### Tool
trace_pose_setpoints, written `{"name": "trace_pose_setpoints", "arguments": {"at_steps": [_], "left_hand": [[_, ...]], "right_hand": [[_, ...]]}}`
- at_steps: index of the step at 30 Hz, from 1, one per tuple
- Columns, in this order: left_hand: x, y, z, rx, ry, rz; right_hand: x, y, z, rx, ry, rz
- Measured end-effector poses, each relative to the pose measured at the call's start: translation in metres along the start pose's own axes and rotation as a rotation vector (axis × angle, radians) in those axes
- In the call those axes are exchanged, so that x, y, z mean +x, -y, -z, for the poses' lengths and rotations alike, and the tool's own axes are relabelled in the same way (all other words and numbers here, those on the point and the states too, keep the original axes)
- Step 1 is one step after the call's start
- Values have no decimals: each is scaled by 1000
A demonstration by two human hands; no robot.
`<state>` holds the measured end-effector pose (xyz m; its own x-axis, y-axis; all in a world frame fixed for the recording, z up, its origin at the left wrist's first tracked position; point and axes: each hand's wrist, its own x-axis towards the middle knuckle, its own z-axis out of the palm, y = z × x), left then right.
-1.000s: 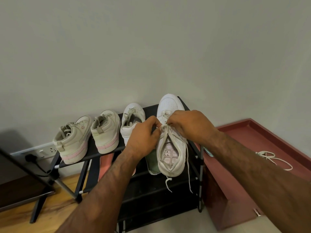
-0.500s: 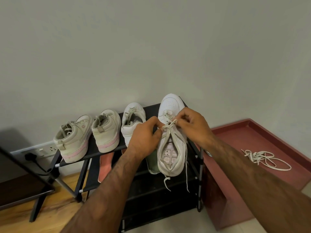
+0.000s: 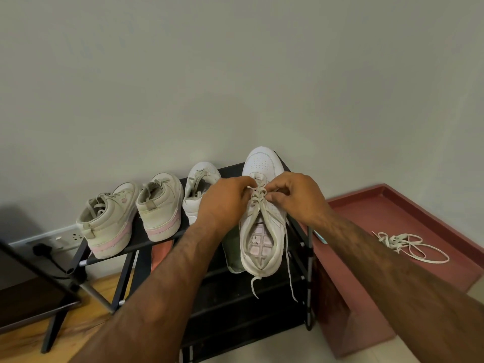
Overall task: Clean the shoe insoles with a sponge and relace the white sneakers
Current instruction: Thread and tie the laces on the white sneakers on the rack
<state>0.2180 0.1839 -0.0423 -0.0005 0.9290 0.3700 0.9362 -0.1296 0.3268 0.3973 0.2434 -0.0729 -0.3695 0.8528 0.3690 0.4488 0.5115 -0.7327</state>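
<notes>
while the white sneaker (image 3: 263,218) rests on the rack (image 3: 233,170), my left hand (image 3: 225,203) and right hand (image 3: 298,197) each pinch its lace (image 3: 258,195).

A white sneaker (image 3: 262,224) lies toe pointing away, partly laced, its lace (image 3: 258,195) ends dangling past the heel. A second sneaker (image 3: 199,184) sits left; a spare lace (image 3: 403,244) lies tangled at right.

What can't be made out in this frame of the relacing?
All in the head view:
1. Which eyelets the lace threads on the white sneaker: the left hand and right hand cover them.
2. Part of the second sneaker: behind the left hand.
3. Most of the green insole: behind the left forearm.
4. The lower rack shelves: too dark.
</notes>
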Motion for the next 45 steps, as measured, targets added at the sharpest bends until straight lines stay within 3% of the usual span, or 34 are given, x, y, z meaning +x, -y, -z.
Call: {"name": "trace_pose_setpoints", "arguments": {"at_steps": [13, 23, 25, 27, 30, 33, 38, 45], "left_hand": [[40, -14, 21, 705, 336, -537], [47, -29, 23, 1010, 433, -618], [48, -25, 22, 881, 421, -692], [47, -19, 22, 670, 334, -650], [38, -5, 22, 328, 291, -331], [31, 7, 19, 102, 250, -168], [29, 4, 19, 5, 261, -62], [26, 8, 21, -63, 263, -90]], "right_hand": [[-1, -1, -3, 10, -1, -40], [1, 4, 2, -62, 72, -25], [4, 4, 3, -42, 79, -56], [5, 3, 4, -16, 86, -78], [8, 0, 4, 24, 87, -100], [10, -2, 1, -3, 102, -83], [12, -6, -2, -10, 26, -28], [16, -3, -6, -329, -53, 176]]}}
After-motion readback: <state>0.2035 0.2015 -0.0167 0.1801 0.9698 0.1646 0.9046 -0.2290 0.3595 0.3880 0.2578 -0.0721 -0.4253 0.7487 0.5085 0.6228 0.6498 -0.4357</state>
